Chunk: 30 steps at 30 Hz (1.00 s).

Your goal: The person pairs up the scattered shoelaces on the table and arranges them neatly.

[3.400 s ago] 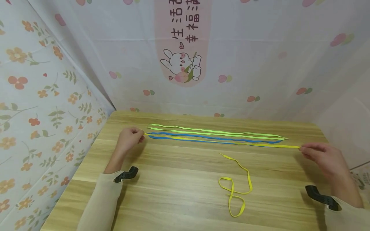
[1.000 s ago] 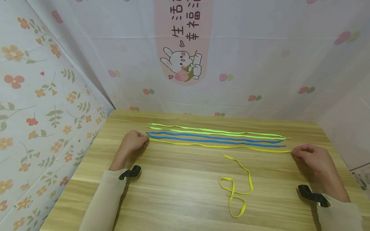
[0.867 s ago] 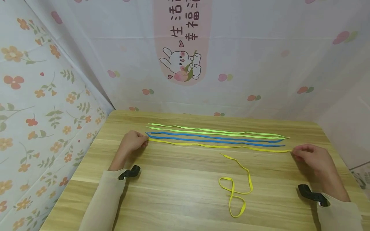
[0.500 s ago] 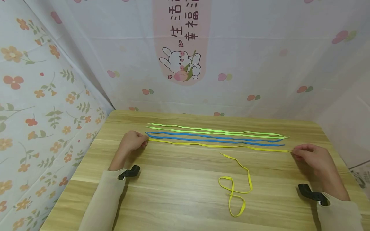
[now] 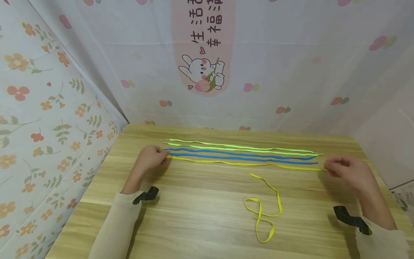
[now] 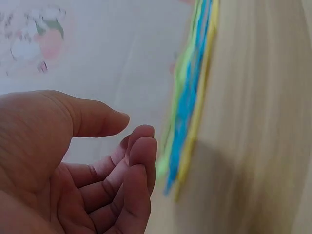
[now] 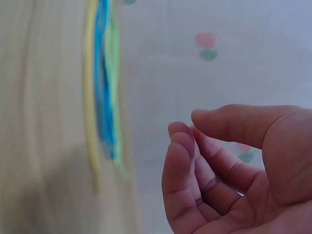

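Note:
A yellow shoelace (image 5: 297,168) lies stretched across the table, nearest me in a row of laces. Behind it run two blue shoelaces (image 5: 226,157) and two lime-green shoelaces (image 5: 239,146), roughly parallel. My left hand (image 5: 148,158) is over the left ends of the blue and yellow laces; in the left wrist view its thumb (image 6: 102,119) stands apart from loosely curled fingers, with nothing between. At the yellow lace's right tip hovers my right hand (image 5: 352,172), and the right wrist view shows its bent fingers (image 7: 176,170) and thumb holding nothing.
A second yellow shoelace (image 5: 280,207) lies loosely looped on the wooden table (image 5: 194,216), in front of the row. Behind the table hangs a pale printed curtain (image 5: 275,72); a floral curtain (image 5: 35,115) is at the left.
Earlier both hands held the yellow lace taut above the blue ones, then laid it down in front of them. Now both have let go of its ends, the right hand lifting slightly.

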Each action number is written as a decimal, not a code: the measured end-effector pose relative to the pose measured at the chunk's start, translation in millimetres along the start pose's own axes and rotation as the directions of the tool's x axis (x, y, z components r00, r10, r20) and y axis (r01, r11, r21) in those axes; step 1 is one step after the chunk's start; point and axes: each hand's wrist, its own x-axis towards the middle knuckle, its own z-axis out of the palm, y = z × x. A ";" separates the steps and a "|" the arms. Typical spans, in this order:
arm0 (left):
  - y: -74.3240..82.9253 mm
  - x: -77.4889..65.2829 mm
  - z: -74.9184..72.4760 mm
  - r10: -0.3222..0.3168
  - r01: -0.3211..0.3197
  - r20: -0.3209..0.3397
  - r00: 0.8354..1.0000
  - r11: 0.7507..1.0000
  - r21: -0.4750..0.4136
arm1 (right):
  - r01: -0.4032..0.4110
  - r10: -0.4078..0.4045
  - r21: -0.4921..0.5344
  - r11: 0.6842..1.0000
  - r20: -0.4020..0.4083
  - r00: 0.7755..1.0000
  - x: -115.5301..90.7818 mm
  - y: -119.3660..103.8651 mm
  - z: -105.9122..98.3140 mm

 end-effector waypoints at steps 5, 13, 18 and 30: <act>23.9 -11.7 14.5 0.103 -0.103 -0.017 0.995 0.995 -0.012 | 0.069 -0.066 -0.085 0.994 0.033 0.997 -19.1 -35.1 11.5; 79.5 -25.4 51.1 0.296 -0.302 0.070 0.953 0.950 0.083 | 0.251 -0.222 -0.280 0.927 0.132 0.966 -52.6 -73.1 48.4; 109.2 -31.2 80.3 0.406 -0.419 0.115 0.907 0.898 0.134 | 0.389 -0.347 -0.320 0.864 0.181 0.920 -73.4 -86.7 79.3; 148.3 -23.0 145.7 0.540 -0.601 0.269 0.798 0.744 0.291 | 0.685 -0.603 -0.336 0.646 0.327 0.728 -112.4 -91.0 150.7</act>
